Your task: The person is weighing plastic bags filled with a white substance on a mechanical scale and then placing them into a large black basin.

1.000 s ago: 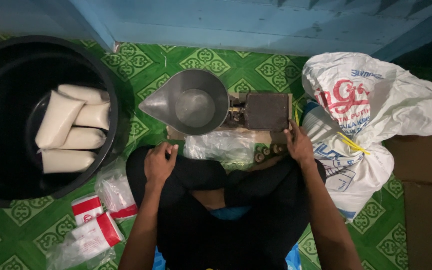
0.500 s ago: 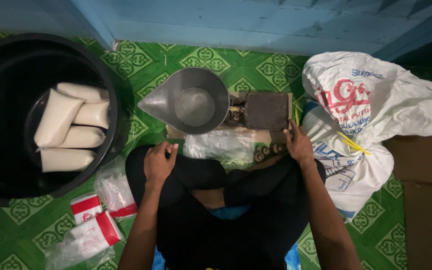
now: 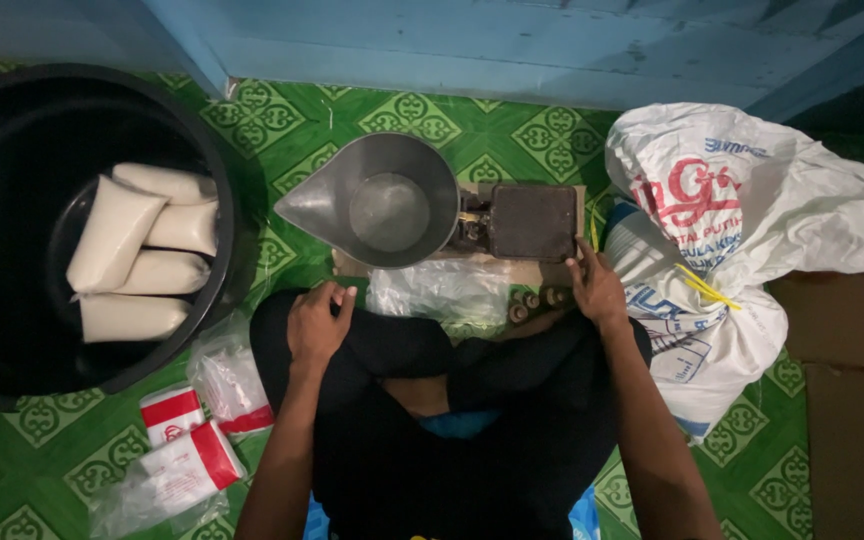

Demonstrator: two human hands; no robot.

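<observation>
While you sit cross-legged on the green patterned floor (image 3: 422, 110), your left hand (image 3: 317, 325) rests on your dark-clad knee with its fingers (image 3: 340, 297) curled loosely together, pinching nothing. Your right hand (image 3: 597, 290) lies with fingers held close, their tips touching the near corner of the one dark square platform (image 3: 534, 222) of the balance scale; whether they grip anything, you cannot tell from here. Just left of those fingertips sit a few small round weights (image 3: 532, 302), roughly four. Between your two hands lies one crumpled clear plastic bag (image 3: 437, 292). Beyond it stands the single metal scoop pan (image 3: 382, 200), empty. Right of your right hand slumps one large white sack (image 3: 752, 230). Well left of your left hand, one black tub (image 3: 12, 130) holds four filled white packets (image 3: 142, 255). Near your left elbow lie two red-and-white packs (image 3: 187, 450).
</observation>
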